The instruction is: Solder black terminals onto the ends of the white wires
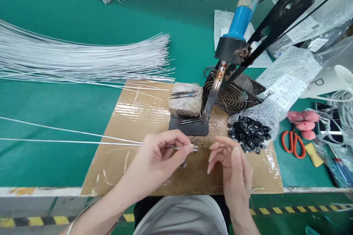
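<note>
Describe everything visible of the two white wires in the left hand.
The long, thin white wires, seemingly plastic-coated, run from the picture's left edge over the green table and the cardboard, converging at the left hand, which pinches them near their ends. Short tips project rightward beyond it.

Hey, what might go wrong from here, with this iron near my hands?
If the iron is hot, your left hand might get burned, as the tip points down just beyond it. The white wires it pinches trail leftward and could snag. Loose black parts beside your right hand might get knocked.
</note>
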Available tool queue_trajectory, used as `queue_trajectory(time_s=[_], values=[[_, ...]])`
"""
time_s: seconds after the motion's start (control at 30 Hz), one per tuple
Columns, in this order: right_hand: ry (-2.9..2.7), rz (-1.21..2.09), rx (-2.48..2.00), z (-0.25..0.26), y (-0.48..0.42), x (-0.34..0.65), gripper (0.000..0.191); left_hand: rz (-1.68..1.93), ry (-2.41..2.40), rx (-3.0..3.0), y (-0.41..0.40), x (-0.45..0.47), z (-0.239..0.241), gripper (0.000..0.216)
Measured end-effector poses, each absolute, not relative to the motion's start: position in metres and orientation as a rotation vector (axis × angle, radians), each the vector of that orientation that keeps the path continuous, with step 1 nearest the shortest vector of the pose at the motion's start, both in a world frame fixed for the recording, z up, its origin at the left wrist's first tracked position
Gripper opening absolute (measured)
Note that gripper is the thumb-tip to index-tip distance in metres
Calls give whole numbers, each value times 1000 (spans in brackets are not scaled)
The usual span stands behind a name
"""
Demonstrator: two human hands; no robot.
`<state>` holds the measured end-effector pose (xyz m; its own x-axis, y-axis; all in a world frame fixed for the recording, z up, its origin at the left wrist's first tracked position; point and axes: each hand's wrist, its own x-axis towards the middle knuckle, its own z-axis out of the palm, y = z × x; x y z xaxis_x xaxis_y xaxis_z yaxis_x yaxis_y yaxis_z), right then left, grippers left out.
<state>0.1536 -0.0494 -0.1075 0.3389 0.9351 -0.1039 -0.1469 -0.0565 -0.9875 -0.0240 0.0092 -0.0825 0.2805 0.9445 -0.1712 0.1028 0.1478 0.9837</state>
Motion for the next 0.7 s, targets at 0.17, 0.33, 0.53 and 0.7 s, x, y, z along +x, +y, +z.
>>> queue_trajectory(time_s=[0.17, 0.33, 0.53, 0.7], values=[[-973, 1029, -1240, -115, -49, 154, 43, 858, 1169, 1252, 6, -21, -85, 14], [-897, 1176, -1259, -110, -46, 142, 23, 870, 1141, 1296, 7, -20, -87, 18], [-628, 1433, -1116, -113, -44, 135, 14, 753, 1177, 1366, 8, -19, -79, 25], [-522, 1498, -1071, -110, -40, 132, 14, 760, 1227, 1460, 7, -19, -81, 26]])
